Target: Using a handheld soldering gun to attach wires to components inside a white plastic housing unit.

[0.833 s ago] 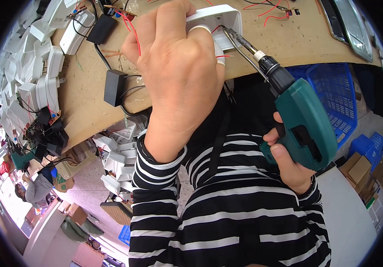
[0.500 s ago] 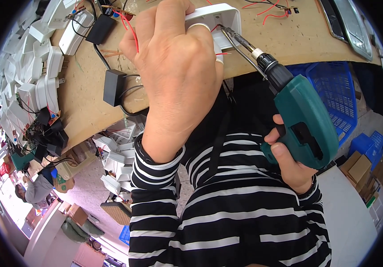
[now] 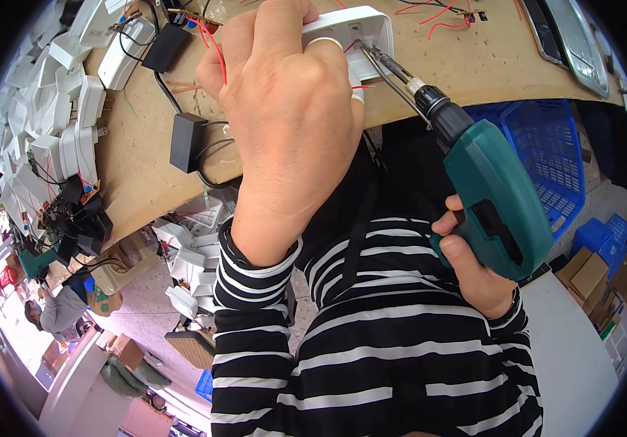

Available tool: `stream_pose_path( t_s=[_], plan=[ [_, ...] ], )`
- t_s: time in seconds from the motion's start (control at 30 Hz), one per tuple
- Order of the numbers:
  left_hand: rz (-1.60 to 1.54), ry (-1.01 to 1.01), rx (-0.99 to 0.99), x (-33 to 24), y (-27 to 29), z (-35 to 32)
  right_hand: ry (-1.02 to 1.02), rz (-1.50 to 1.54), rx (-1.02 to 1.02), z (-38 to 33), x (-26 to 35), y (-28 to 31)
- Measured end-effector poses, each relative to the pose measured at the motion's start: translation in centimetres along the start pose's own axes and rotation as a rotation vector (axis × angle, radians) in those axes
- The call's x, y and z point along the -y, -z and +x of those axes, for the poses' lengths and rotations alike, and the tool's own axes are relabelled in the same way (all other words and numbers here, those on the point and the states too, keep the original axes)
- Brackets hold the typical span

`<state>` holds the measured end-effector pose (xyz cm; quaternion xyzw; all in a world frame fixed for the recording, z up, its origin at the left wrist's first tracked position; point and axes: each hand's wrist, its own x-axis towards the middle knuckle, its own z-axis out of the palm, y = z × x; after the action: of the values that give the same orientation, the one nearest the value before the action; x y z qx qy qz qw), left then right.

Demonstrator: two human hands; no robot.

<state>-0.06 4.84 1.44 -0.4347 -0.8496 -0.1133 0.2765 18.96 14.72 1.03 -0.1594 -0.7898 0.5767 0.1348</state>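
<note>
My left hand grips a white plastic housing at the table's near edge, and its fingertips are partly hidden behind the hand. A red wire runs beside the fingers, and another thin red wire goes into the housing. My right hand is wrapped round the handle of a green soldering gun. Its metal tip, with a thin feed tube alongside, reaches inside the open housing near the red wire's end. Whether the tip touches metal there I cannot tell.
White plastic housings are heaped on the left of the tan table. Black boxes with cables lie nearer. Loose red wires sit at the far side. A blue basket stands below the right edge; a person sits at lower left.
The soldering gun's body has shifted slightly to the left with my right hand, its tip staying inside the housing. My left hand and the housing have hardly moved.
</note>
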Motion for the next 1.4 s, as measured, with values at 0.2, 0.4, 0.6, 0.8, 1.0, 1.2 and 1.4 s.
stream_pose_path(
  t_s=[0.2, 0.4, 0.6, 0.8, 1.0, 1.2, 1.4],
  plan=[
    [0.056, -0.008, 0.050, 0.0, 0.2, 0.1, 0.006, -0.028, -0.031, -0.1, -0.3, -0.1],
    [0.044, 0.000, 0.047, 0.0, 0.2, 0.1, 0.040, -0.006, -0.031, 0.1, -0.2, -0.3],
    [0.026, 0.004, 0.039, -0.1, 0.0, 0.2, -0.051, 0.174, -0.153, -0.6, 0.0, -1.1],
    [0.010, 0.012, 0.034, -0.1, 0.0, 0.1, -0.022, 0.069, 0.088, -0.8, -0.2, 0.5],
    [-0.007, 0.016, 0.029, -0.2, 0.2, 0.0, -0.010, 0.070, 0.095, -0.8, -0.3, 0.5],
    [-0.024, 0.023, 0.030, -0.2, 0.1, 0.0, -0.022, 0.017, 0.129, -0.6, -0.3, 0.7],
    [-0.040, 0.026, 0.030, -0.2, 0.0, 0.0, -0.022, 0.064, 0.020, -1.0, -0.5, 0.1]
  ],
)
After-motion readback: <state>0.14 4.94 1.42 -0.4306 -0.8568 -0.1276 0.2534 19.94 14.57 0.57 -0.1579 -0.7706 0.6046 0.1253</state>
